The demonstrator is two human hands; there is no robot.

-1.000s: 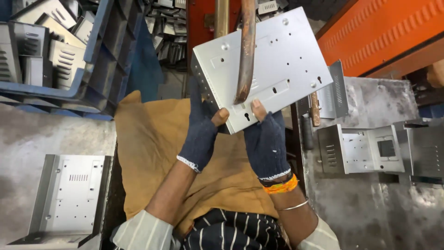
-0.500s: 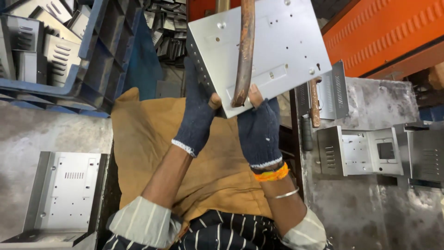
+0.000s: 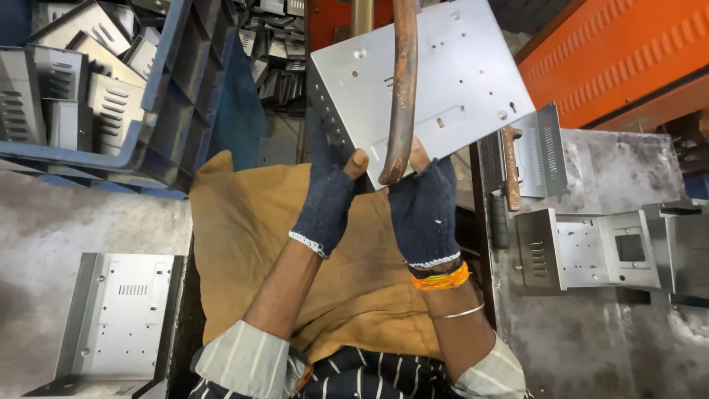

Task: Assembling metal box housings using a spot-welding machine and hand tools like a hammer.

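Note:
Both my hands wear dark blue knitted gloves with open fingertips. My left hand [image 3: 330,198] and my right hand [image 3: 425,210] grip the near edge of a flat grey sheet-metal panel [image 3: 458,81] with small holes and a folded side. I hold it up in front of me. A rusty curved metal rod [image 3: 401,89] hangs down in front of the panel, its tip between my two hands. A brown cloth [image 3: 244,244] covers my lap below.
A blue crate [image 3: 173,81] with several bent metal brackets stands at the upper left. A finished metal panel [image 3: 118,314] lies at the lower left. More brackets [image 3: 591,251] rest on the grey table at right. An orange machine body [image 3: 628,52] sits behind.
I have pushed the panel further away and upward, under the rusty rod. My hands keep their grip on its near edge.

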